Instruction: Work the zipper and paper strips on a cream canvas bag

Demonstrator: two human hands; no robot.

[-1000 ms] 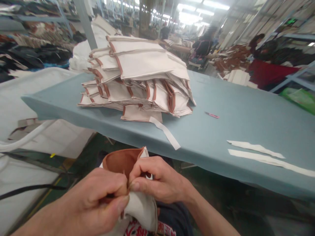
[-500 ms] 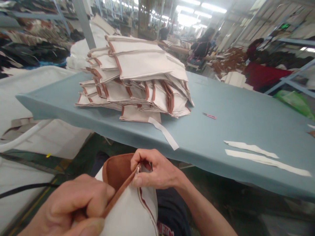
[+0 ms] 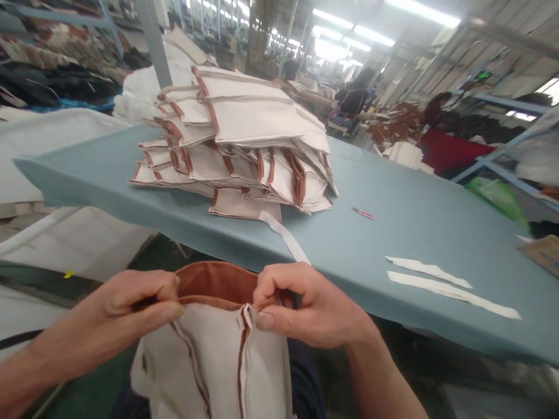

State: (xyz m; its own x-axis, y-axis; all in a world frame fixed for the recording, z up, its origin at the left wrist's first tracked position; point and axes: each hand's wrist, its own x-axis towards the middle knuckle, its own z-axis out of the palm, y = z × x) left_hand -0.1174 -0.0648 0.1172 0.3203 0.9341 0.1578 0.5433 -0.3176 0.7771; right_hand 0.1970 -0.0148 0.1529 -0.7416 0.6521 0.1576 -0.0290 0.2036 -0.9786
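Observation:
A cream fabric bag point(image 3: 217, 349) with brown seam edging and a brown lining hangs upright over my lap, its mouth spread wide. My left hand point(image 3: 140, 305) pinches the rim at the left, thumb in front. On the other side of the mouth, my right hand point(image 3: 301, 302) grips the rim beside a brown-edged seam, thumb and forefinger together. The lower part of the bag runs out of view at the bottom.
A blue-covered table point(image 3: 349, 262) stands in front of me. On it are a heaped stack of cream pieces with brown edges point(image 3: 253, 116), pink-handled thread snips point(image 3: 363, 213), a pale strip point(image 3: 286, 238) and two more strips point(image 3: 452, 295) at the right.
My left hand has moved up and away along the rim to its left side. The bag has turned to face me, and its mouth now shows wide. My right hand still holds the rim.

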